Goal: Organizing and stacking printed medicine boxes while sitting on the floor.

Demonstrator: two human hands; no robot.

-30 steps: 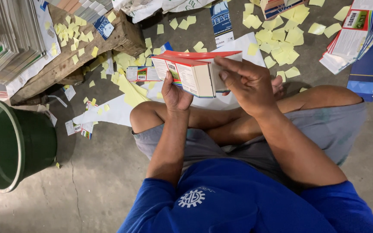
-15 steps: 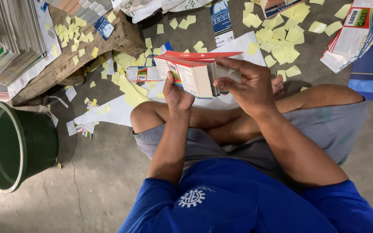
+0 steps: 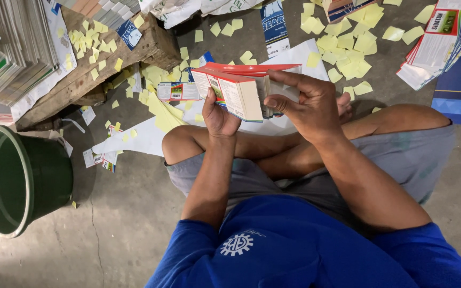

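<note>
Stack of flattened printed cartons (image 3: 241, 88), red-topped with white side panels: held between both hands above the crossed legs of a person seated on the concrete floor (image 3: 118, 213). Left hand (image 3: 220, 114) grips the stack's near left edge, thumb up along the printed face, fingers curled beneath. Right hand (image 3: 308, 104) wraps the right end, fingers closed over the top, thumb against the side. Green plastic bucket (image 3: 20, 178) stands well to the left. Yellow paper squares (image 3: 348, 53) lie scattered across the floor. Wooden pallet (image 3: 108, 58) at upper left carries stacks of flat printed sheets (image 3: 6, 53).
</note>
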